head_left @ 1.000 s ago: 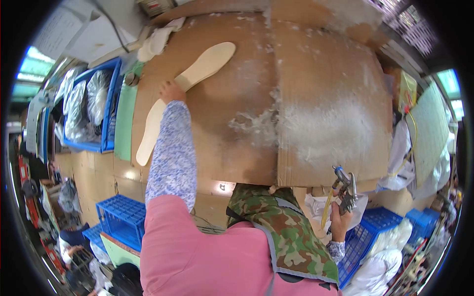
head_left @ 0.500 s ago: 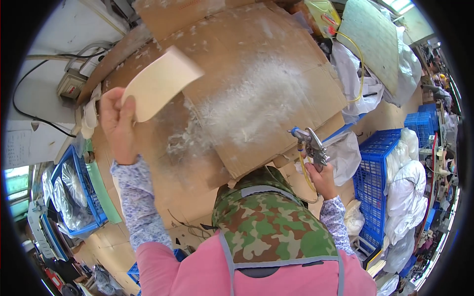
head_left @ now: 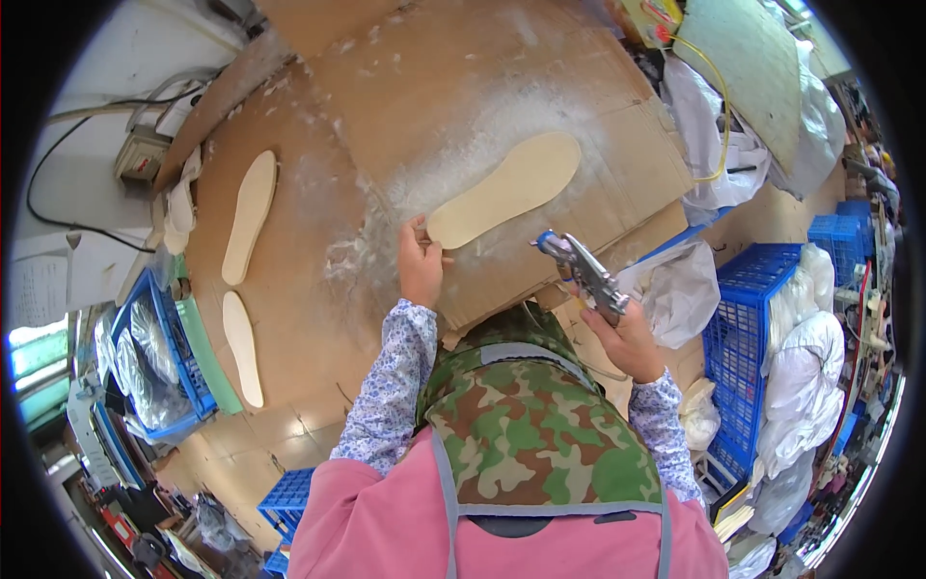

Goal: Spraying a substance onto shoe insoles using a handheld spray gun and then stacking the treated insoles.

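The left hand pinches the heel end of a pale insole between thumb and fingers, pressing it flat on the cardboard-covered bench so that its long face lies open upward. The right hand is closed around the grip of a metal spray gun, whose nozzle points toward the insole's near end from just beside it (close enough, it seems, to coat the sole and little else). The insole lies near the middle of the bench top, slanting toward its far right corner, right on a whitish powdery patch of overspray that marks the usual working spot. Two more insoles lie end to end along the left edge of the bench, well apart from the sprayed area, likely set aside there to stay out of the mist. Beyond that edge stands a blue crate with clear bags; past the right edge another blue crate and white plastic bags crowd in.
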